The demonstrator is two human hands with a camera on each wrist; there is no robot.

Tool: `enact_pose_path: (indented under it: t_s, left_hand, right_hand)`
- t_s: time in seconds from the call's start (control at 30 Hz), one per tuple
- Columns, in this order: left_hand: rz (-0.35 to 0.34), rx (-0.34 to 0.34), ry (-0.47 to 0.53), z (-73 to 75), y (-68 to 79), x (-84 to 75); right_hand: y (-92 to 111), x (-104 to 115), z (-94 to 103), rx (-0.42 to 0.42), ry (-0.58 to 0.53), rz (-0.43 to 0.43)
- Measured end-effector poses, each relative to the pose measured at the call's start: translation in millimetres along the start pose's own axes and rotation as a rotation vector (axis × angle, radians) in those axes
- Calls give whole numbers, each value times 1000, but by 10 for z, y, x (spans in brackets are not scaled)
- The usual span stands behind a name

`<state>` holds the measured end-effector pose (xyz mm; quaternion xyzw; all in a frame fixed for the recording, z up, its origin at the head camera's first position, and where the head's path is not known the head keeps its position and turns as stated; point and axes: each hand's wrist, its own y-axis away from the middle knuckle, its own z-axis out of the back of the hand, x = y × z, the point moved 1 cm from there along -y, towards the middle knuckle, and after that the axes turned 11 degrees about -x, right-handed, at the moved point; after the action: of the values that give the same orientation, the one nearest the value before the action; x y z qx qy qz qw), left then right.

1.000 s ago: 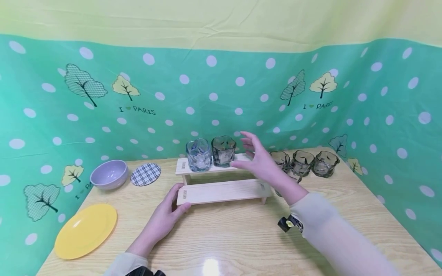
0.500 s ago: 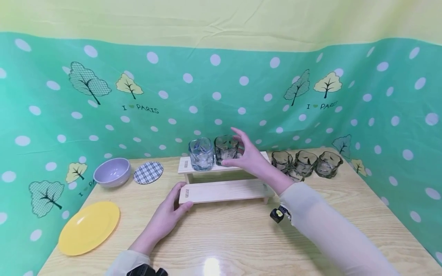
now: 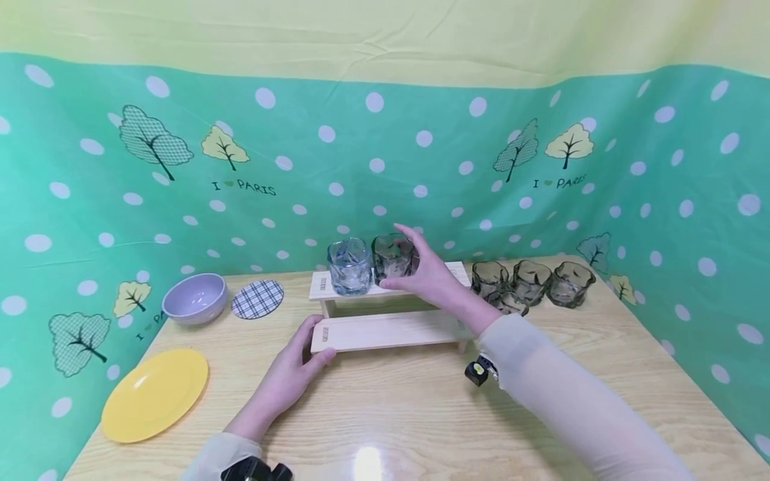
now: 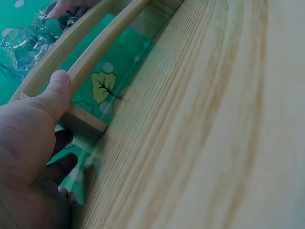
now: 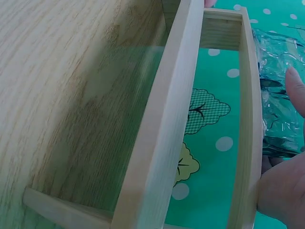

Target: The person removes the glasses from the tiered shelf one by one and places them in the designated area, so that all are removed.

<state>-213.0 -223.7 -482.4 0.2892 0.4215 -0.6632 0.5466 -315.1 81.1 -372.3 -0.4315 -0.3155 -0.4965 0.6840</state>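
A two-tier wooden shelf rack (image 3: 385, 332) stands on the table. My left hand (image 3: 287, 377) holds the left end of its lower step, thumb on the front edge; the left wrist view shows the thumb (image 4: 59, 83) against the wood. On the upper tier a bluish clear glass (image 3: 349, 267) and a smoky grey glass (image 3: 388, 260) stand upright, side by side. My right hand (image 3: 433, 275) grips the grey glass from its right side, thumb in front and fingers behind. In the right wrist view the thumb (image 5: 296, 88) lies over the glass and most fingers are hidden.
Several smoky glasses (image 3: 529, 282) cluster on the table right of the rack. To the left are a purple bowl (image 3: 194, 298), a checked round coaster (image 3: 257, 300) and a yellow plate (image 3: 155, 394). A green dotted cloth (image 3: 301, 180) hangs behind and along both sides.
My right hand has moved left from beside the grey glass and closed round it. The left hand stays on the rack's end. Both glasses keep their places on the upper tier.
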Motion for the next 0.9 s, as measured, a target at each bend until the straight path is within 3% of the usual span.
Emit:
enact_pose_path:
  t_s: [0.9]
  left_hand:
    - [-7,-7,-8,-5,-10,18]
  right_hand:
    - [-17,14,7,-26,-86,-59]
